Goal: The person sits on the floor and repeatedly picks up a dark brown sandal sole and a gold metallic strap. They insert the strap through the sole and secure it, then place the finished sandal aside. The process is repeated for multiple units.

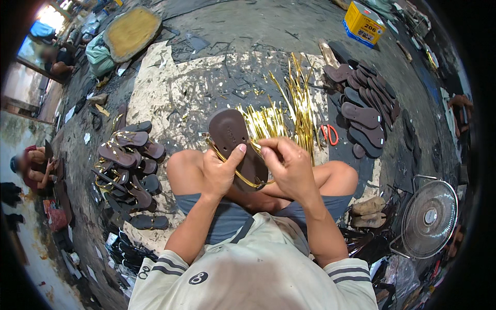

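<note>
A dark brown sandal sole (227, 128) is tilted up in front of my crossed legs. My left hand (222, 169) grips it by the side, thumb pressed on its face below two small holes. A shiny gold strap (243, 178) loops around the sole's lower part. Close to the sole's right edge, my right hand (284, 161) pinches a gold strap end (255, 145) between thumb and fingers. Just beyond, a bundle of loose gold straps (266, 121) lies on the ground, with longer gold strips (299, 98) alongside.
Finished sandals (129, 165) are piled at the left. Brown soles (364, 111) lie heaped at the right, near red-handled scissors (329, 135). A round wire-guard fan (430, 218) is at the lower right. A yellow box (363, 25) stands far right. Another person (39, 165) sits at the far left.
</note>
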A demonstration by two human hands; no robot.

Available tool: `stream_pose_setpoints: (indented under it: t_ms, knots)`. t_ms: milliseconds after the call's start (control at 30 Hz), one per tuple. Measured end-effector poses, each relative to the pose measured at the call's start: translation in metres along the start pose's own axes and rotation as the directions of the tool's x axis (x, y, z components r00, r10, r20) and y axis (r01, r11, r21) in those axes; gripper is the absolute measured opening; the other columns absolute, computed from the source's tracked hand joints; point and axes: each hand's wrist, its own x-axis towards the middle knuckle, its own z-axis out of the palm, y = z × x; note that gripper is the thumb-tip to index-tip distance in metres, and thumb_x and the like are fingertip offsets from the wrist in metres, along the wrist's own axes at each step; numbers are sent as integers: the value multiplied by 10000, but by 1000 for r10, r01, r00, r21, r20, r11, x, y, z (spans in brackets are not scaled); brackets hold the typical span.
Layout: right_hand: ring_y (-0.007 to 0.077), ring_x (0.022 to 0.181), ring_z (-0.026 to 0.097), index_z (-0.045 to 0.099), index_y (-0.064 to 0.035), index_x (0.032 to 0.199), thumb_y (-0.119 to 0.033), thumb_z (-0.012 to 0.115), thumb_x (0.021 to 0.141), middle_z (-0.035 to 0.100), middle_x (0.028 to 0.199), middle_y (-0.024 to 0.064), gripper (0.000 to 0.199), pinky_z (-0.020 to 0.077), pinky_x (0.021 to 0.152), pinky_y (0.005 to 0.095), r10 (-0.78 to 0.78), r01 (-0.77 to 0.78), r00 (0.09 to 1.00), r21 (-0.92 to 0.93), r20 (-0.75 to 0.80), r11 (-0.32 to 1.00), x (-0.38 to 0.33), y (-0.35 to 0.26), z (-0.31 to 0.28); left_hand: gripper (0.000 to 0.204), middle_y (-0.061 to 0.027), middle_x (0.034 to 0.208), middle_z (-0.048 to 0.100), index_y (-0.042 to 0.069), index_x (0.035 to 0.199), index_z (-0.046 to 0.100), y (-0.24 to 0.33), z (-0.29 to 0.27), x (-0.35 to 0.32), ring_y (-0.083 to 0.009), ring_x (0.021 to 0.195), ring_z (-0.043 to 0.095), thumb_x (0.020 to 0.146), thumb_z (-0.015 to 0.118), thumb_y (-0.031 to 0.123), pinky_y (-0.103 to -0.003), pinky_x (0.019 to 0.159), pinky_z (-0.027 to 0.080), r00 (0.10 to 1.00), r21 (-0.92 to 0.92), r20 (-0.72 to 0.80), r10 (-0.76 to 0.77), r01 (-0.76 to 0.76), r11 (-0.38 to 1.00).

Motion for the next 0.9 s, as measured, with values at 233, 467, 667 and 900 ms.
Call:
stream_pose_setpoints:
  t_ms: [233,467,667,900]
  knots:
    - [290,651,692,648,-39,889,-123,735,881,704,810,129,120,543,568,388,-139,127,990,-230,-37,965,-1,-8,11,249,-38,998,732,-24,1149,676,8,4,-16,-105,856,668,924,721,73,-271,761,564,992,179,42,121,-126,976]
    - [292,715,698,665,-14,953,-103,715,900,693,837,136,116,560,630,375,-75,71,995,-70,-61,995,0,-6,16,311,-38,1006,710,-19,1220,629,5,6,-12,-64,864,639,931,704,70,-232,747,547,989,157,76,125,-135,978]
    - [279,868,675,710,-36,987,-97,742,876,676,967,125,131,539,744,370,-170,152,983,-202,-72,967,-3,4,10,543,-116,1105,691,12,1406,488,-19,2,-2,-167,968,668,904,693,38,-312,834,554,963,290,173,207,-250,924]
    - [222,805,652,636,-8,905,-71,710,893,645,902,116,98,508,752,316,132,-132,991,236,18,963,-10,-1,10,859,-158,1339,568,18,1587,164,-4,6,-12,-193,1167,599,888,664,36,-328,973,518,862,276,456,223,-375,885]
